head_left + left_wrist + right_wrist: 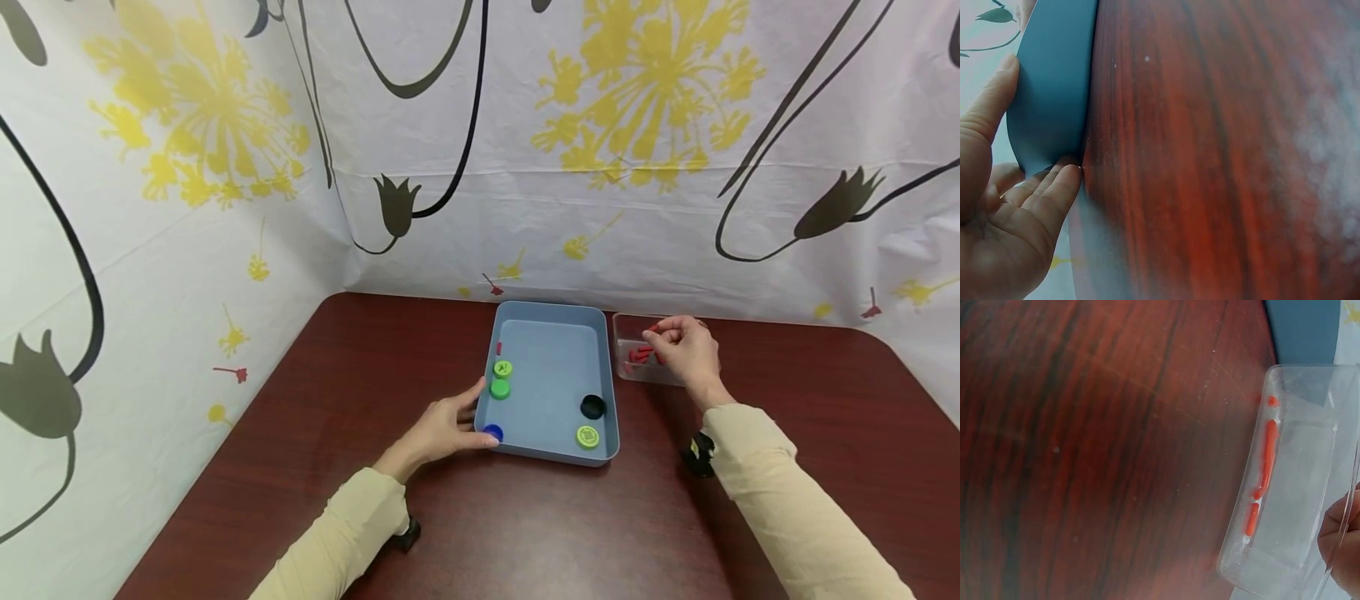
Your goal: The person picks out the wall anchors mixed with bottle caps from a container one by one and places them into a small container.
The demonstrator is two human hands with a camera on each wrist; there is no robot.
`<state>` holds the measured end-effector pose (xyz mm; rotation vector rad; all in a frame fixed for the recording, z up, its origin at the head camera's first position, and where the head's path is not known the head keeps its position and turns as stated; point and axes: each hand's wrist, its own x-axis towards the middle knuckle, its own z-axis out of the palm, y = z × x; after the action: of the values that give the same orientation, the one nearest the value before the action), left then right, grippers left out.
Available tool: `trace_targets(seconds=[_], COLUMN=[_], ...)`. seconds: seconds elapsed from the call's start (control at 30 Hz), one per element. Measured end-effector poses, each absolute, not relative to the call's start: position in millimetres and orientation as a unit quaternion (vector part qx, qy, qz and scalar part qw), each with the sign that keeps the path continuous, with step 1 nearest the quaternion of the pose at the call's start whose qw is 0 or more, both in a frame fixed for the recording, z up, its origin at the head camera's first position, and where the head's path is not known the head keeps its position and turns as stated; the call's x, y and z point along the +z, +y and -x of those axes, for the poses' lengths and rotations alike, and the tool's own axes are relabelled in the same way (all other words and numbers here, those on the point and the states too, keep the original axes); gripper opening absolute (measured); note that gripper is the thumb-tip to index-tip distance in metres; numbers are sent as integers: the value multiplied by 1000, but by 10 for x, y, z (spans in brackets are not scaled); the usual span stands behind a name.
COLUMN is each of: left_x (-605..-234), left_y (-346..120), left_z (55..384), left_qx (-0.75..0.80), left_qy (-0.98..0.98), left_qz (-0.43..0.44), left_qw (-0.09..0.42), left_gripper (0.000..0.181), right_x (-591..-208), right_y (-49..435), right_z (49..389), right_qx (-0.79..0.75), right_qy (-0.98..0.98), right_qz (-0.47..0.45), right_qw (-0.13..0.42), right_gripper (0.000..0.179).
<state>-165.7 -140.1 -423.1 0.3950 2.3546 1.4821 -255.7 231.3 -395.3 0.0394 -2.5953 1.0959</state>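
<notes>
A grey-blue tray lies on the table, and my left hand grips its near left corner. The thumb lies at the front rim while the fingers reach along the left wall; the left wrist view shows them around the tray's outer wall. My right hand is above a clear plastic box and pinches a small red stick between thumb and fingers. Several more red sticks lie in the box, also seen through its wall as red pieces.
Inside the tray are a blue cap, a green cap, a lighter green cap, a black cap, a yellow-green cap and a red piece. A patterned cloth hangs behind the dark wooden table.
</notes>
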Motion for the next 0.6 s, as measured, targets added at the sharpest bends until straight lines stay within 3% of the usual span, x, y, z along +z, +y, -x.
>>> trace_targets(seconds=[0.6], left_x=[-4209], left_y=[-1397], left_z=[1636], left_qx=[529], left_qy=[821], left_qz=[-140], left_qw=[162], left_gripper=[95], right_x=[-3977], right_y=[2245], right_z=[2570], right_qx=[344], right_qy=[-927], right_qz=[-32], right_qw=[145], right_gripper=[22])
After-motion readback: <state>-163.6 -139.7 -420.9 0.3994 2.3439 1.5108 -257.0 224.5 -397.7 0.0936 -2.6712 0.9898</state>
